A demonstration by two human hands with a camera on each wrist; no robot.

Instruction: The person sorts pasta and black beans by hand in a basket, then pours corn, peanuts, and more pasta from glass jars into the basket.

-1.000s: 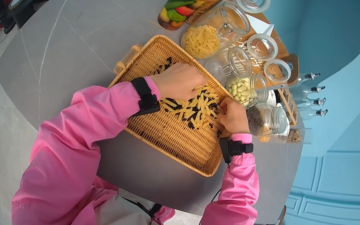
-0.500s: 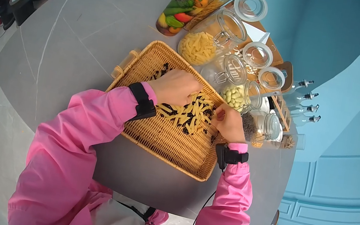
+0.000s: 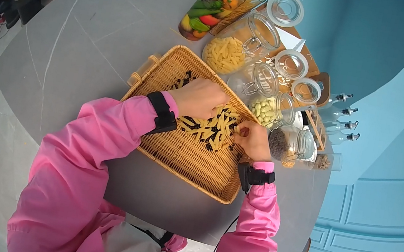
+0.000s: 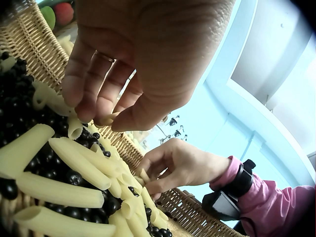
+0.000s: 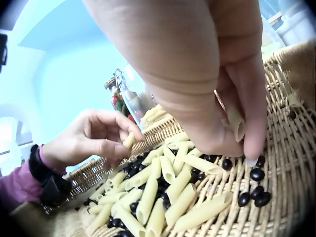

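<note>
A shallow wicker basket (image 3: pixel 189 169) holds penne pasta (image 3: pixel 222 124) mixed with small black beans (image 5: pixel 256 174). My left hand (image 3: pixel 200 98) is over the far part of the pile, pinching one penne piece (image 5: pixel 129 140) between thumb and fingers. Toward the basket's right side, my right hand (image 3: pixel 255 140) reaches down with its fingertips right at the wicker floor, beside several loose beans. A penne piece (image 5: pixel 236 123) sits within its curled fingers. In the left wrist view the pile (image 4: pixel 61 192) lies just below the left fingertips.
Behind the basket stand open clip-top jars: one of penne (image 3: pixel 224 55), one of pale green beans (image 3: pixel 264 110). A tall jar of colourful vegetables (image 3: pixel 212 7) is at the back. Glass bottles (image 3: pixel 343 125) with pourers stand farther right. The grey table (image 3: pixel 95 28) curves around.
My right hand has moved a little inward from the basket's right rim, toward the pasta. The left hand stays over the pile. The whole view has shifted slightly.
</note>
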